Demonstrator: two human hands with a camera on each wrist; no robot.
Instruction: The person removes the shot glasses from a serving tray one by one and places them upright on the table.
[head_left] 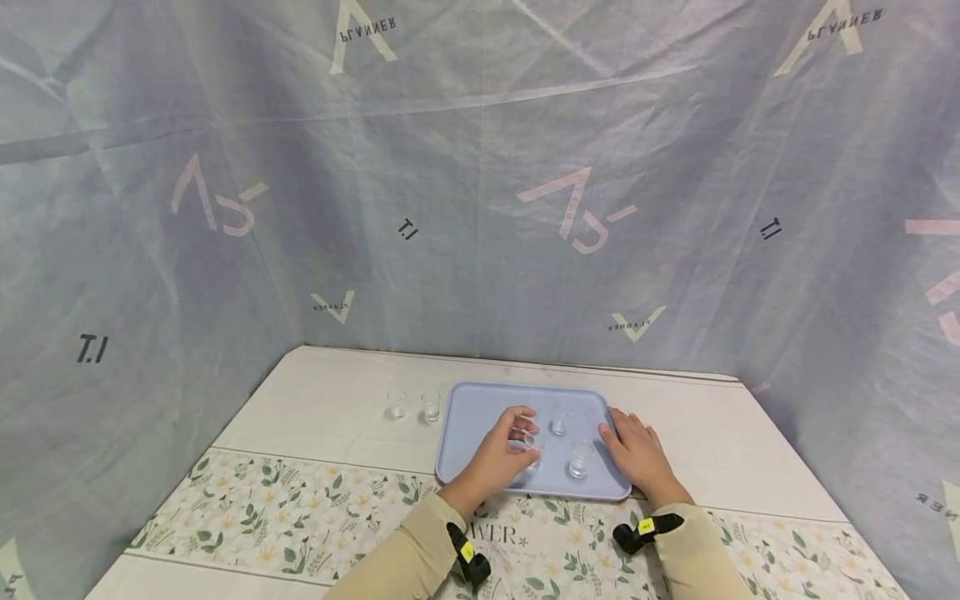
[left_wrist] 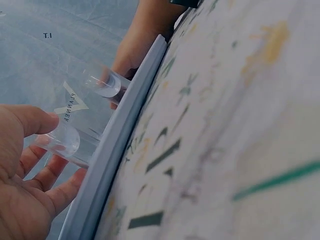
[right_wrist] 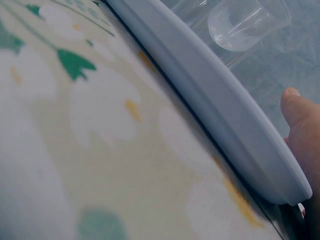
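A light-blue tray [head_left: 480, 408] lies on the table with three small clear glasses on it. My left hand [head_left: 498, 454] holds the nearest-left glass [left_wrist: 75, 142] on the tray, thumb at one side and curved fingers around the other. Another glass [head_left: 581, 460] stands near the tray's front right, and a third glass [head_left: 558, 423] stands farther back. My right hand [head_left: 637, 454] rests along the tray's right edge, its thumb spread to the inner side of the rim. In the right wrist view most of that hand's fingers are hidden.
Two more clear glasses, one [head_left: 396, 406] beside the other [head_left: 431, 408], stand on the white table left of the tray. A floral cloth band [head_left: 300, 508] runs along the front. Grey-blue printed curtains [head_left: 465, 250] enclose the back and sides.
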